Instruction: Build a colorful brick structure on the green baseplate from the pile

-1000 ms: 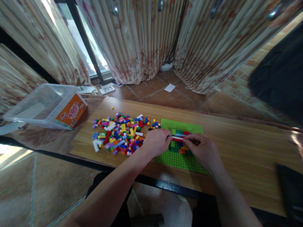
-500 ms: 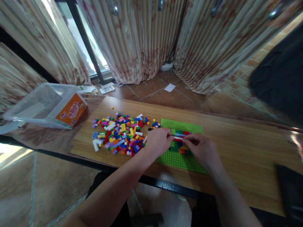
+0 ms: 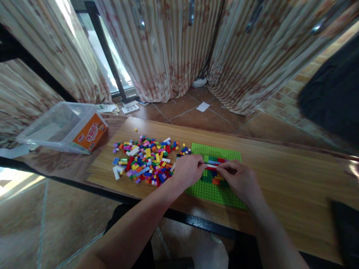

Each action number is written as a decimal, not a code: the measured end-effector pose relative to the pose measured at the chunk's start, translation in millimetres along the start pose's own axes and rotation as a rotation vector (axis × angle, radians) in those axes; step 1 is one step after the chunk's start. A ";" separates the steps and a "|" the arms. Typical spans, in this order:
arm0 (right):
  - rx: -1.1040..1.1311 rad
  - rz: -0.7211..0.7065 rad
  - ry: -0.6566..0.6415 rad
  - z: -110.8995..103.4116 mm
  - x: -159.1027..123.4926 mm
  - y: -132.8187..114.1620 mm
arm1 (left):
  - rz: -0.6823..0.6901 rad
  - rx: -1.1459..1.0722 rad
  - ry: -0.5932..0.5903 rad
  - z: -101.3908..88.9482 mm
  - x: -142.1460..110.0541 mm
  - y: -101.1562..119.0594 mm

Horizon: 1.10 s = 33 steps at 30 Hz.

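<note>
A green baseplate (image 3: 217,152) lies on the wooden board, with a low block of green, red and orange bricks (image 3: 215,180) built on it. My left hand (image 3: 187,171) and my right hand (image 3: 239,180) meet over that block. Both pinch the ends of a long thin strip of red, white and blue bricks (image 3: 213,164), held just above the build. The fingers of each hand are closed on the strip. Left of the plate spreads a heap of small loose bricks (image 3: 146,160) in many colours.
A clear plastic tub (image 3: 60,127) with an orange label lies on its side at the table's left. The table's dark front edge (image 3: 193,220) runs below my arms. Striped curtains hang behind, over a tiled floor. A dark shape fills the right edge.
My hands and the strip have barely moved. The view has shifted slightly, so everything sits a little lower and to the right.
</note>
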State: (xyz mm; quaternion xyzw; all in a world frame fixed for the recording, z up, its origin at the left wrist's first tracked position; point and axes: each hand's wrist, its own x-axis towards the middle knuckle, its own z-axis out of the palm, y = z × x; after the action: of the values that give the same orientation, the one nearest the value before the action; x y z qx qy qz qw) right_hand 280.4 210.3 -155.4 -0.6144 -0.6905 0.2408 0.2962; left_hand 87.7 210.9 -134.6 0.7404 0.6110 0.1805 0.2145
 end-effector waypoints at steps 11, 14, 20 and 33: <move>-0.063 0.081 0.176 -4.0 0.1 -4.4 | -0.066 -0.090 0.161 -51.4 12.3 -56.9; -0.057 0.064 0.167 0.0 -0.3 -3.1 | -0.102 -0.111 0.132 -75.1 9.2 -92.5; -0.058 0.036 0.160 4.0 -0.7 -5.0 | -0.143 0.026 -0.046 -108.2 -10.3 -123.6; -0.057 0.005 0.145 8.0 -0.5 -2.5 | -0.003 0.212 -0.113 -98.0 -13.2 -113.7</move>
State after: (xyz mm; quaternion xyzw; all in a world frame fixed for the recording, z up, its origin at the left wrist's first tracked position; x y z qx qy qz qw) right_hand 272.9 209.7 -159.4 -0.6402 -0.6722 0.1765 0.3274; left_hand -60.7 225.8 -113.2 0.7670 0.6145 0.0728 0.1694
